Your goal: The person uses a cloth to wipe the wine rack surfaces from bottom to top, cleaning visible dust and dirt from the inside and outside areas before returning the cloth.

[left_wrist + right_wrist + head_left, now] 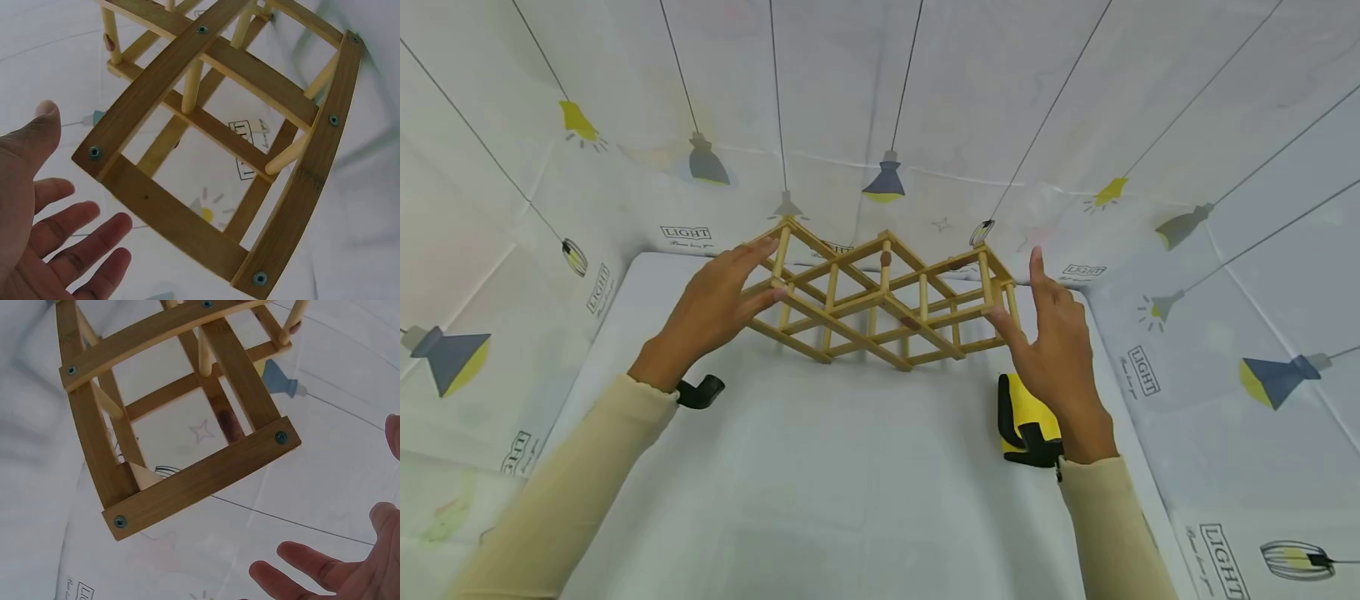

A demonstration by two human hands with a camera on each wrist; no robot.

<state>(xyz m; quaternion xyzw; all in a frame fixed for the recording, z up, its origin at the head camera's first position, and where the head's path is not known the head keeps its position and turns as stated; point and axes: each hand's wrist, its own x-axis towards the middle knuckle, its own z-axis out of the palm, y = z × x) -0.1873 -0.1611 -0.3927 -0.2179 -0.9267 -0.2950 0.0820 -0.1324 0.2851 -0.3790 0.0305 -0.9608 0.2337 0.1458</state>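
An expanding wooden lattice rack (886, 298), made of flat crossed slats joined by round dowels, stands spread out at the back of the white table. My left hand (718, 296) is at its left end. In the left wrist view that hand (62, 231) has thumb and fingers spread, with a gap to the slats. On the other side my right hand (1056, 350) is beside the right end, index finger pointing up. The right wrist view shows its fingertips apart from the rack (200, 478). Small screws fasten the slat crossings.
A yellow and black object (1028, 408) lies below my right hand, partly hidden by it. At my left wrist shows a black curved piece (702, 392). White cloth printed with hanging lamps (883, 179) surrounds the table (850, 500) at the back and sides.
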